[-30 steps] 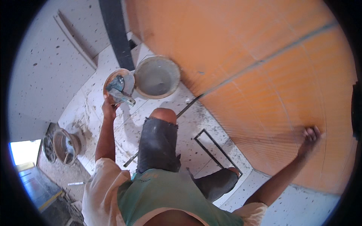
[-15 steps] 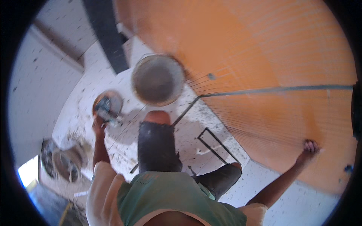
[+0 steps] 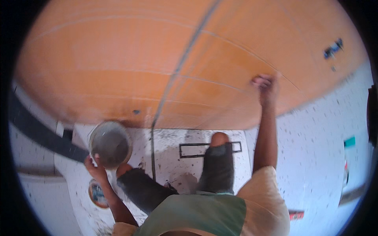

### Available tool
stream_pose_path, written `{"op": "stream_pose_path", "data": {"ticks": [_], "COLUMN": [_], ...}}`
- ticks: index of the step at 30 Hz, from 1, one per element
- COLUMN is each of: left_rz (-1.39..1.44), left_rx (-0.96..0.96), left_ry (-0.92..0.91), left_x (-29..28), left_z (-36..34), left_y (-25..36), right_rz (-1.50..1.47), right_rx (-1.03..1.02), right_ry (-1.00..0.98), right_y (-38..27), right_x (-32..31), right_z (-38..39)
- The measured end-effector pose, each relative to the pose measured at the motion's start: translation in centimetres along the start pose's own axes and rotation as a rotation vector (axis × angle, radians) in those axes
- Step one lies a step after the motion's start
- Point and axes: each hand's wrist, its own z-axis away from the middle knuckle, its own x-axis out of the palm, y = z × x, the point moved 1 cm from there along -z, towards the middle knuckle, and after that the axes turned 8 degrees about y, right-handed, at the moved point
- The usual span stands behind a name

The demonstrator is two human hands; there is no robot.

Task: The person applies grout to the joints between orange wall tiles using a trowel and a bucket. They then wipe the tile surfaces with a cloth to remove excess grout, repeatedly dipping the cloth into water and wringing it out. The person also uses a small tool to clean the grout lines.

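Down at the lower left, the left hand grips the near rim of a round grey bucket, fingers curled over the edge while the bucket's open mouth faces up just beyond the knuckles, its inside coated in grey residue. Just past the bucket, on the far side from the fingers, rises the orange wall, scored with faint lines and crossed by a thin grey rod that slants down to the floor beside the bucket. Below the wrist, toward the person's body, lies a small round dish with something blue in it, partly hidden by the forearm. The right hand is raised well apart from all this, pressed against the wall with fingers bunched close together; whether they pinch anything I cannot tell. Between the two arms the person's knees in dark trousers rest on a speckled white floor, where a dark rectangular frame lies near the right knee. A small red object sits on the floor under the right elbow.
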Motion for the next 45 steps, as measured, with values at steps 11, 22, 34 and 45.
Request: {"op": "stream_pose_path", "data": {"ticks": [11,22,34,45], "left_rz": [-0.542,-0.616,-0.502,-0.208], "left_rx": [0.399,0.388,0.715,0.037], "left_ry": [-0.89,-0.943,-0.825,-0.896], "left_x": [12.5,11.5,14.3,9.9], "left_z": [9.3,9.5,16.0,14.1], "left_y": [-0.5,0.6,-0.8,6.1], "right_rz": [-0.004,-0.075,-0.136,-0.07], "right_rx": [0.053,0.131,0.143,0.77], "right_ry": [0.075,0.03,-0.065,-0.975], "right_y": [-0.8,-1.6,-0.2,17.7], "right_x": [1.6,1.3,1.2,16.7], "right_z": [0.9,0.8,0.4,26.6]}}
